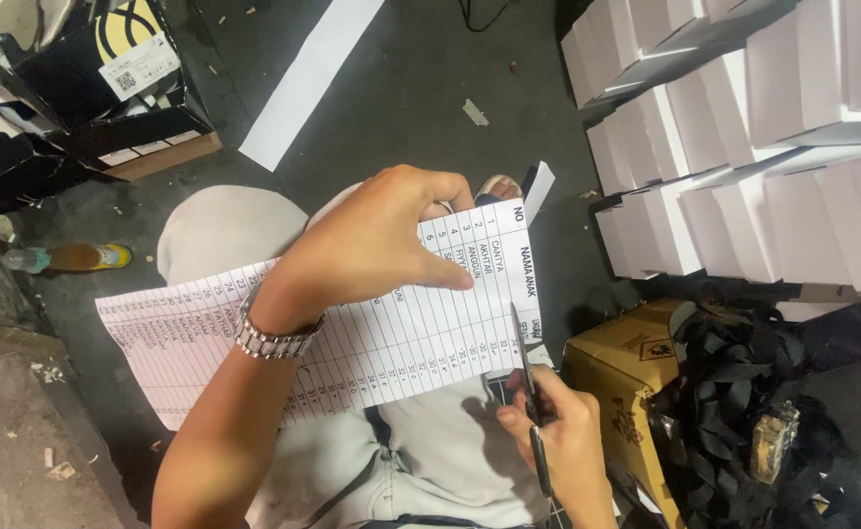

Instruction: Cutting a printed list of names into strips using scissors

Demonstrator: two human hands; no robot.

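Reaching across my lap, my left hand (372,245) pinches the upper edge of a printed paper table sheet (352,343), fingers curled over the top and thumb pressed on the face, forearm slanting up from the lower left with a metal watch (274,338) at the wrist. My right hand (558,431) comes in low at the right, closed around black-handled scissors (528,382), blades pointing up into the sheet's right end. The sheet lies spread over my knees above the dark floor (401,88), with stacked white boxes (744,147) well apart to the right.
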